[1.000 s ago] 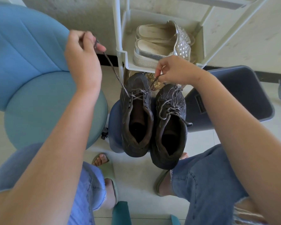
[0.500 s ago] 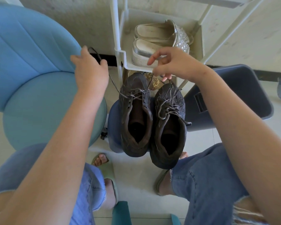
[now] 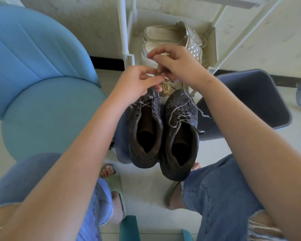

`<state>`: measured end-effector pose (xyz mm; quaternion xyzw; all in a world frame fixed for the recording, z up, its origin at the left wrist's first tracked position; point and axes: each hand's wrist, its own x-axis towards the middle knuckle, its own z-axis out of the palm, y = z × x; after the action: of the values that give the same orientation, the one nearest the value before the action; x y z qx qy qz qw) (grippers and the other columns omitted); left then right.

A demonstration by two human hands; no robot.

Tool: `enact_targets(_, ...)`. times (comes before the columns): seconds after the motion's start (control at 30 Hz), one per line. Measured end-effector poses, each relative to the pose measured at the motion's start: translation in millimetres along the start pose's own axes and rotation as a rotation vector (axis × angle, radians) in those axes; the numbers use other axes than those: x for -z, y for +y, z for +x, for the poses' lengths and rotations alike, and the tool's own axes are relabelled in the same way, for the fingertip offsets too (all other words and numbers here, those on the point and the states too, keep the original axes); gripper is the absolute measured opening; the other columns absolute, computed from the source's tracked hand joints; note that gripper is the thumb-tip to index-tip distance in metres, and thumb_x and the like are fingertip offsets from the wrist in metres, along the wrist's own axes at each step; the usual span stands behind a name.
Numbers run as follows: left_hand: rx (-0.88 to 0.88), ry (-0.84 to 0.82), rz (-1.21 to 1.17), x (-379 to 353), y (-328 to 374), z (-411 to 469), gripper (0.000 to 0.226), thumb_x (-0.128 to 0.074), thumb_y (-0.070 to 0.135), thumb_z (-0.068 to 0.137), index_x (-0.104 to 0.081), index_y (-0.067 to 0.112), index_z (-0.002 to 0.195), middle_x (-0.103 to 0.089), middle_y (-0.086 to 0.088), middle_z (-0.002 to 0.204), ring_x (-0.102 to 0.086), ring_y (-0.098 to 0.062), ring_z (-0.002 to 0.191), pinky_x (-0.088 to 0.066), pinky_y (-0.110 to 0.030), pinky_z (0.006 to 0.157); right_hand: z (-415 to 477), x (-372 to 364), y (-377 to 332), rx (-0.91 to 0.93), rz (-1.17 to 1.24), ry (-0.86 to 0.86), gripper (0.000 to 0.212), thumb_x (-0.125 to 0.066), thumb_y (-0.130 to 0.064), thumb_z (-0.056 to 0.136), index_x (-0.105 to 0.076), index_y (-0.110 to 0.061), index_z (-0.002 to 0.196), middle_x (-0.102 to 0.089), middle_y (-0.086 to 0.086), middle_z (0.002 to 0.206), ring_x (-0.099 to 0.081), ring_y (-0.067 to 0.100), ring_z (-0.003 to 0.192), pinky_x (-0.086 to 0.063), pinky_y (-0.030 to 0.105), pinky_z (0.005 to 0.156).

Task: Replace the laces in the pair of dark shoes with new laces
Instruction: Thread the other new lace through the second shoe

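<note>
The dark shoes (image 3: 174, 171) stand side by side between the person's knees, toes to 12 o'clock. Over one toe the left hand (image 3: 135, 82) pinches the grey lace (image 3: 145, 102). The right hand (image 3: 179, 66) meets it with fingers curled, its hold unclear. Pale shoes (image 3: 172, 32) sit at 12 o'clock, a blue chair (image 3: 42, 84) at 9 and a grey bin (image 3: 250, 101) at 3.

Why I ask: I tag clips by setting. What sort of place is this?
Likely a home entryway, not certain: a white shoe rack holding pale shoes, a blue padded chair, and a grey bin.
</note>
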<state>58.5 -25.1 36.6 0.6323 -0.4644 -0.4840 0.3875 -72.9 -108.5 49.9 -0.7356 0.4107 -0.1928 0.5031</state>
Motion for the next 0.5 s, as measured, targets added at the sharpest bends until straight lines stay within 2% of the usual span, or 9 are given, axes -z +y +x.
enact_targets(0.1,-0.006,0.220,0.254,6,-11,4,0.015,-0.058,0.022,0.091,-0.072,0.015,0.090,-0.069,0.002,0.075,-0.047,0.007,0.042,-0.033,-0.013,0.048,0,18,5,-0.095,-0.073,-0.056,0.020,-0.057,-0.024,0.094,-0.064,-0.012,0.109,-0.049,-0.013,0.047,-0.036,0.002,0.039,-0.030,0.016,0.044)
enact_targets(0.17,0.091,0.308,0.264,16,-18,5,0.018,-0.054,0.018,0.093,-0.071,0.014,0.092,-0.070,0.000,0.085,-0.056,0.005,0.061,-0.039,-0.016,0.056,-3,34,11,-0.152,-0.059,-0.135,0.027,-0.062,-0.029,0.092,-0.064,-0.011,0.111,-0.045,-0.013,0.047,-0.030,0.008,0.043,-0.025,0.020,0.045)
enact_targets(0.23,0.208,0.332,0.279,25,-26,7,0.022,-0.047,0.012,0.096,-0.069,0.010,0.099,-0.071,-0.004,0.095,-0.060,-0.009,0.078,-0.044,-0.022,0.065,-6,49,15,-0.122,0.039,-0.170,0.027,-0.065,-0.026,0.090,-0.065,-0.011,0.113,-0.045,-0.010,0.053,-0.029,0.010,0.045,-0.026,0.021,0.046)
enact_targets(0.33,0.330,0.348,0.415,29,-33,6,0.028,-0.042,0.003,0.094,-0.068,0.012,0.098,-0.069,-0.006,0.103,-0.063,-0.020,0.091,-0.050,-0.031,0.081,-5,62,16,-0.054,0.310,-0.156,0.023,-0.062,-0.016,0.091,-0.065,-0.016,0.114,-0.051,-0.006,0.062,-0.034,0.008,0.045,-0.030,0.020,0.045)
enact_targets(0.43,0.394,0.298,0.611,27,-32,4,0.025,-0.055,0.003,0.088,-0.062,0.012,0.110,-0.061,-0.011,0.117,-0.059,-0.029,0.105,-0.048,-0.039,0.090,-3,62,10,0.018,0.579,-0.208,0.023,-0.051,-0.009,0.094,-0.061,-0.017,0.114,-0.058,-0.001,0.077,-0.040,0.007,0.047,-0.033,0.016,0.042)
enact_targets(0.5,0.359,0.250,0.605,28,-25,4,0.038,-0.067,0.012,0.082,-0.055,0.011,0.118,-0.056,-0.010,0.122,-0.056,-0.027,0.107,-0.045,-0.037,0.090,0,53,7,0.011,0.670,-0.202,0.023,-0.045,-0.004,0.096,-0.059,-0.011,0.112,-0.060,0.001,0.082,-0.046,0.005,0.050,-0.032,0.014,0.039)
